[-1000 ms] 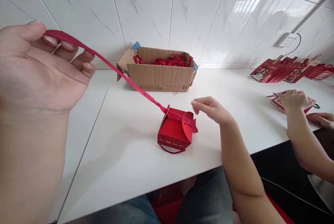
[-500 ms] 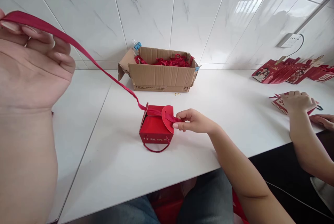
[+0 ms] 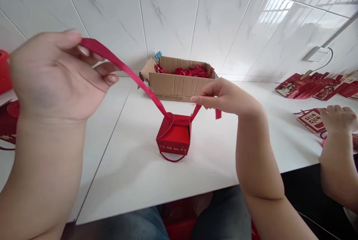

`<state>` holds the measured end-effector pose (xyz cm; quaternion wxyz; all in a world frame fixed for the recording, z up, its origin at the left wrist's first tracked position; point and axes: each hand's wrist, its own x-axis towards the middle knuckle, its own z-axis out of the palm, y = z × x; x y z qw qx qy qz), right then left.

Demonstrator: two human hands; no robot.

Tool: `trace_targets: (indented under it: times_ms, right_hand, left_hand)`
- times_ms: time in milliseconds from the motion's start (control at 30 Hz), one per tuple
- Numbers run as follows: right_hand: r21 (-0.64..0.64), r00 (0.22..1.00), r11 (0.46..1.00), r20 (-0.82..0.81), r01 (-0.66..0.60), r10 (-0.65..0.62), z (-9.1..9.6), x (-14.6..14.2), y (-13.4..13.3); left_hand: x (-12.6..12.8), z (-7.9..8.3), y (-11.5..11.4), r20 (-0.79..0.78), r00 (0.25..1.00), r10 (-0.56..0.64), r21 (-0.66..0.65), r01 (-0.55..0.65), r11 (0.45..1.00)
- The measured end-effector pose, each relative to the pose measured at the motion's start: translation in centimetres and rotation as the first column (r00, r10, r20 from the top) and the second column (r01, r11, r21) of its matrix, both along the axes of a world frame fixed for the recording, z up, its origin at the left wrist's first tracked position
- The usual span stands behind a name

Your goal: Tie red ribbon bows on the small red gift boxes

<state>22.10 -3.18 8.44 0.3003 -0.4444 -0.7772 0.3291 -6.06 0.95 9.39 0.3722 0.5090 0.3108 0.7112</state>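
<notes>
A small red gift box with a twisted cord handle stands on the white table in front of me. A red ribbon runs through the box's rounded top flaps and rises from both sides. My left hand, up at the left, pinches the long end between thumb and fingers. My right hand is closed on the other end above the box's right side, and a short tail of ribbon hangs below its fingers. Neither hand touches the box itself.
Behind the box, a cardboard carton holds a heap of red ribbons. Another red box is at the left edge. A co-worker's hand rests by a red-and-white card; several red bags lie behind it.
My left hand has come in from the left edge, still holding the ribbon. My right hand has risen away from the flap, drawing its ribbon end up; the flaps now lean differently.
</notes>
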Motion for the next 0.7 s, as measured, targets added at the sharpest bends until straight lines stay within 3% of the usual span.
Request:
trace_targets:
  times_ms: [67, 200, 400, 567, 700]
  right_hand:
    - [0.043, 0.998, 0.998, 0.030, 0.052, -0.053, 0.7, -0.3, -0.3]
    - [0.056, 0.995, 0.994, 0.001, 0.096, -0.097, 0.9, -0.8, -0.8]
    - [0.088, 0.982, 0.981, -0.094, 0.172, -0.164, 0.6, -1.7, -0.6]
    - [-0.009, 0.996, 0.996, 0.001, 0.087, -0.087, 0.0, -2.8, 0.0]
    - [-0.079, 0.988, 0.994, -0.130, 0.079, -0.089, -0.2, -2.8, 0.2]
  left_hand:
    - [0.9, 0.4, -0.4, 0.102, 0.987, -0.123, -0.012, 0.125, 0.992]
    - [2.5, 1.3, -1.0, 0.088, 0.987, -0.131, -0.053, 0.136, 0.989]
    - [4.8, 1.8, -0.9, 0.061, 0.977, -0.205, 0.096, 0.199, 0.975]
    - [5.4, 1.6, -1.0, 0.019, 0.967, -0.253, 0.094, 0.250, 0.964]
    - [5.2, 1.6, -1.3, -0.065, 0.971, -0.231, 0.065, 0.235, 0.970]
